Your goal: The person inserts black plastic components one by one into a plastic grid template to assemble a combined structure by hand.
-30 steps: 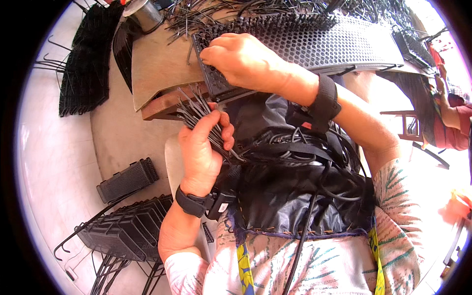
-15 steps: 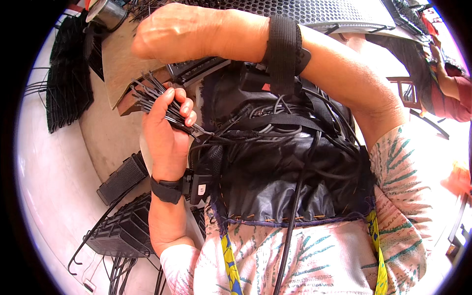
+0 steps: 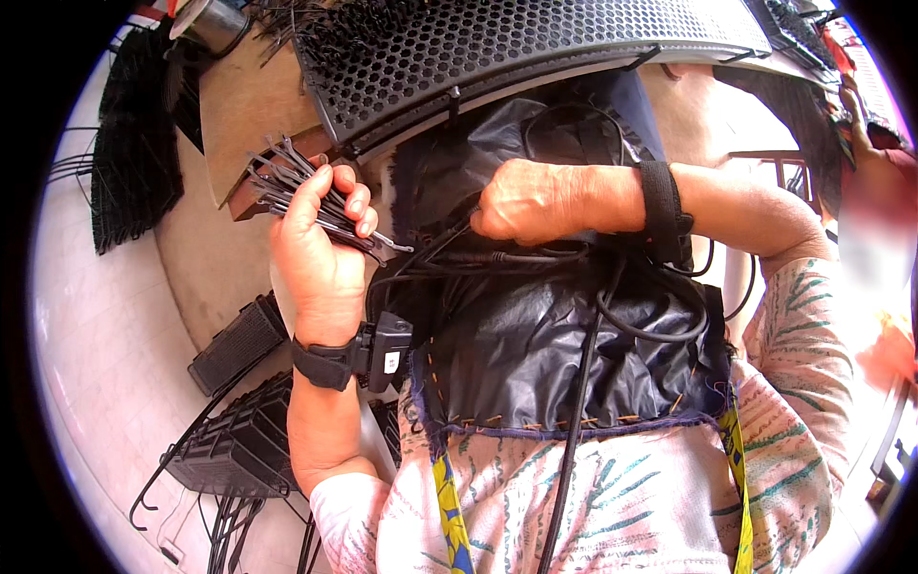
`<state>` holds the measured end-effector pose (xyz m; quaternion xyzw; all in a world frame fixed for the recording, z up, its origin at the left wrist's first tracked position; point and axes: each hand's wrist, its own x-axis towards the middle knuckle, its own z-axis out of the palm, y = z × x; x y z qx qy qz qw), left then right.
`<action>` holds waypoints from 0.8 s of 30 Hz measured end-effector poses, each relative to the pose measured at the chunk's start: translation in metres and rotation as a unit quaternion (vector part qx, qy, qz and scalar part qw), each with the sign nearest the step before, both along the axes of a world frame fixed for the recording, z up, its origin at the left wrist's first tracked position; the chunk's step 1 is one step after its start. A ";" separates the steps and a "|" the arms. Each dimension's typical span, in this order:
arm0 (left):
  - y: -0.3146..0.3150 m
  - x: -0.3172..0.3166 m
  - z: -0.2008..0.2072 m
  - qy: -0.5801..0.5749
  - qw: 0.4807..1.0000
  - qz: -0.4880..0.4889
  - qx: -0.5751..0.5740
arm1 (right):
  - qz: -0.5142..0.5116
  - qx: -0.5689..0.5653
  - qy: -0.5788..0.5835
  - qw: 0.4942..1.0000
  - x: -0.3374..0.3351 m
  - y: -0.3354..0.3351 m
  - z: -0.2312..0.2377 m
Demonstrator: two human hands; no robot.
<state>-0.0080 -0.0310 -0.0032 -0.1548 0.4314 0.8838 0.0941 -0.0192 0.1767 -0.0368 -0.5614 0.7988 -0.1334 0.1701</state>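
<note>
My left hand [image 3: 321,244] is closed around a bundle of thin black metal rods [image 3: 277,187] with small flattened, looped ends. The ends fan out to the upper left, and a few tips stick out past my fingers on the right. My right hand [image 3: 521,199] is a fist, back upward, over the black apron [image 3: 564,354] on my lap, near dark cables [image 3: 535,253]. Its fingertips are turned away, so whatever they hold is hidden. Both wrists wear black straps; a small black box [image 3: 390,350] sits on the left one.
A black perforated panel [image 3: 535,48] lies ahead, with a pile of small black parts [image 3: 354,33] on its left end. A metal cup [image 3: 212,24] stands at the far left. Stacked black racks [image 3: 234,445] are at lower left. Another person [image 3: 880,191] is at the far right.
My right hand has come back from above the board at the upper left, moving right and nearer to the cables over my lap. My left hand stays nearly still with the rods.
</note>
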 end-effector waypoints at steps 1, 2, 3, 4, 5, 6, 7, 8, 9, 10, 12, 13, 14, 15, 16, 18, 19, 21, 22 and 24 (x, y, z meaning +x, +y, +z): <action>0.002 0.000 0.000 -0.005 1.000 0.001 0.001 | -0.001 -0.001 0.000 1.000 -0.001 0.000 -0.003; 0.003 -0.001 0.000 -0.009 1.000 0.003 0.002 | 0.001 0.007 0.019 1.000 -0.003 0.000 -0.006; 0.003 -0.002 0.000 -0.009 1.000 0.003 0.001 | 0.002 0.015 0.039 0.999 -0.006 -0.001 -0.009; 0.003 -0.003 0.000 -0.009 1.000 0.000 -0.001 | 0.001 0.013 0.039 0.999 -0.006 -0.003 -0.012; 0.003 -0.004 0.000 -0.007 1.000 -0.002 -0.002 | 0.016 0.020 0.073 0.997 -0.007 -0.006 -0.013; 0.002 -0.005 0.001 -0.005 1.000 -0.003 -0.003 | 0.030 0.027 0.109 0.993 -0.008 -0.008 -0.013; 0.002 -0.006 0.001 -0.012 1.000 -0.005 -0.003 | 0.028 0.028 0.114 0.993 -0.009 -0.008 -0.016; 0.001 -0.007 0.004 -0.016 1.000 -0.007 -0.002 | 0.052 -0.019 0.138 0.989 -0.009 -0.009 -0.018; 0.004 -0.005 0.011 -0.028 0.999 -0.007 -0.033 | 0.075 -0.063 0.165 0.981 -0.010 -0.010 -0.018; 0.006 -0.003 0.014 -0.023 0.999 -0.016 -0.036 | 0.112 -0.116 0.179 0.971 -0.012 -0.008 -0.022; 0.002 -0.001 0.001 -0.016 0.999 -0.031 -0.023 | 0.097 -0.153 0.166 0.969 -0.006 -0.014 -0.035; 0.001 0.002 -0.006 -0.017 0.999 -0.042 -0.005 | 0.089 -0.172 0.161 0.968 -0.003 -0.015 -0.042; 0.009 0.001 -0.005 -0.039 0.998 -0.034 -0.033 | 0.090 -0.247 0.033 0.964 -0.004 -0.015 -0.055; 0.008 0.005 0.001 -0.062 0.996 -0.016 -0.066 | 0.102 -0.267 0.042 0.957 -0.002 -0.020 -0.053; 0.006 0.008 0.002 -0.044 0.996 -0.025 -0.072 | 0.028 -0.217 -0.058 0.974 0.004 -0.020 -0.066; -0.009 0.007 -0.009 -0.037 0.997 -0.009 -0.073 | 0.123 -0.208 0.111 0.964 -0.001 -0.035 -0.069; -0.011 0.003 -0.016 -0.049 0.997 0.009 -0.063 | 0.133 -0.180 0.142 0.964 -0.003 -0.035 -0.061; -0.013 -0.002 -0.024 -0.067 0.997 0.023 -0.026 | 0.160 -0.116 0.191 0.962 -0.008 -0.036 -0.059; -0.010 -0.003 -0.022 -0.065 0.997 -0.002 -0.027 | 0.152 -0.106 0.210 0.960 -0.010 -0.033 -0.060; -0.012 0.002 -0.026 -0.066 0.997 -0.036 -0.033 | 0.142 -0.112 0.196 0.964 -0.006 -0.034 -0.072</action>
